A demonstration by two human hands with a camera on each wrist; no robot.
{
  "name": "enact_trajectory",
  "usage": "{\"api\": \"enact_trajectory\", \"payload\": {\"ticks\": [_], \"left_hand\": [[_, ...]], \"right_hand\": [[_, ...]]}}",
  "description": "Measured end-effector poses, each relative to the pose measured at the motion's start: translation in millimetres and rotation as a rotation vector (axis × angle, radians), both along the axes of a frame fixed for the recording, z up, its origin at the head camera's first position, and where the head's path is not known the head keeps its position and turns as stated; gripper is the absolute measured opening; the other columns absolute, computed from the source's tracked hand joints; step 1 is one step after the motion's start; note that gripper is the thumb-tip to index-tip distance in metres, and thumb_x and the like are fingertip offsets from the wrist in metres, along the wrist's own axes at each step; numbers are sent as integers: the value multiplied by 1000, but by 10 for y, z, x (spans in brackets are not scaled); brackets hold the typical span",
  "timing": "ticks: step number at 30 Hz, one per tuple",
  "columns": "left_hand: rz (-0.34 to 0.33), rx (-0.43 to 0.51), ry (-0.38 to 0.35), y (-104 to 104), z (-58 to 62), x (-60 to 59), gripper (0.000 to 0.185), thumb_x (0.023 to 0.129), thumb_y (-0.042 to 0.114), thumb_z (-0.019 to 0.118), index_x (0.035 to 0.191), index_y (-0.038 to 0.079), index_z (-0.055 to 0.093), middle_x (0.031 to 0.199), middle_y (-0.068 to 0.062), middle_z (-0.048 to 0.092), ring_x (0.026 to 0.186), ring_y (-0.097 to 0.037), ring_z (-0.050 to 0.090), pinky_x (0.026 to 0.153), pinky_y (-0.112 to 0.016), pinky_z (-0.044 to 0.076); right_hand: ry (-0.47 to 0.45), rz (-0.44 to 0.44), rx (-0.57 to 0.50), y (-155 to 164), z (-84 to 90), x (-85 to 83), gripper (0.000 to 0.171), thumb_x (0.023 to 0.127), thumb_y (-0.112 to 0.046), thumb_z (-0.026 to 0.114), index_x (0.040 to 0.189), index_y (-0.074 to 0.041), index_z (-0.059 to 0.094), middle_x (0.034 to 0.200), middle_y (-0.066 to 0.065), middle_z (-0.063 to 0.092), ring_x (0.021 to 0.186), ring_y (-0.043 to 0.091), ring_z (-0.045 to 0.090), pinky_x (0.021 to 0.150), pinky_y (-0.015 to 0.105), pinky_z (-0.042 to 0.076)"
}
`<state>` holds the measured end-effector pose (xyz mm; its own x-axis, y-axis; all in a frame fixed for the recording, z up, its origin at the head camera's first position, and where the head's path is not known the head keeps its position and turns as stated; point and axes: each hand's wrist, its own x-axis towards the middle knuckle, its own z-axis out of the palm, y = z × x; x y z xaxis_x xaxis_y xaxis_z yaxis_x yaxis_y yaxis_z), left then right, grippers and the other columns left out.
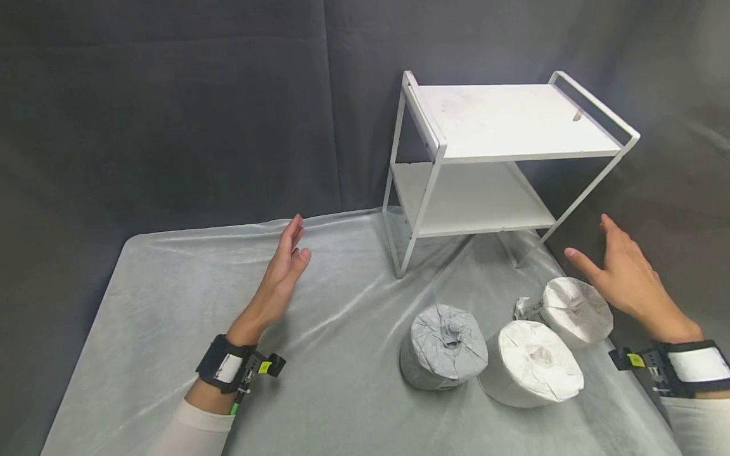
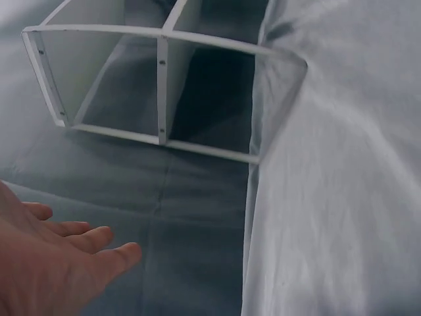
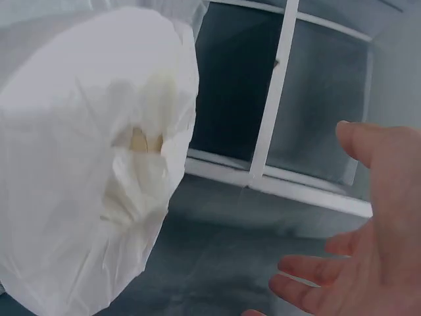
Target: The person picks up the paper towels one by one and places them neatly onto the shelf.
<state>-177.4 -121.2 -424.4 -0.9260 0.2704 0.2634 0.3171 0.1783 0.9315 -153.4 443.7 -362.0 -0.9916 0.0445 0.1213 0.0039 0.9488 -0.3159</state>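
left hand (image 1: 281, 271): flat open, holds nothing, left of white rack (image 1: 490, 164) | right hand (image 1: 627, 278): open, empty, right of rack, above wrapped paper roll (image 1: 576, 310) | risk: it may bump that roll off the table.

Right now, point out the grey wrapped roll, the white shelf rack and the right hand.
grey wrapped roll (image 1: 443, 347), head view, its crinkled top face.
white shelf rack (image 1: 507, 120), head view, its top shelf.
right hand (image 1: 627, 278), head view, back of the hand.

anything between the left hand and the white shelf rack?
Nothing stands between them. In the head view, only bare pale table cover lies between the left hand and the white shelf rack; the wrapped rolls lie nearer the right hand.
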Motion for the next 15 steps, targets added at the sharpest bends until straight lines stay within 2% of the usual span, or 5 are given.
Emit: {"api": "enact_trajectory", "payload": {"ticks": [6,10,15], "left_hand": [[-46,84,-32,175,50,-101,69,114,36,33,171,11,5,178,-6,10,164,-25,14,131,-52,17],[-66,122,-60,260,46,-147,68,114,38,31,171,11,5,178,-6,12,163,-25,15,131,-49,16],[-90,202,-143,402,21,-227,71,113,45,28,171,12,3,178,-7,11,163,-24,15,131,-49,17]], "right_hand": [[-4,11,-78,118,-6,-98,95,111,-45,52,164,10,-5,162,47,15,148,67,17,116,79,15],[-28,8,-95,167,-12,-158,96,111,-46,51,165,10,-5,161,48,16,147,68,19,115,80,18],[-55,-11,-100,196,-8,-217,97,111,-49,49,165,9,-6,161,48,17,144,70,22,111,83,22]]}}
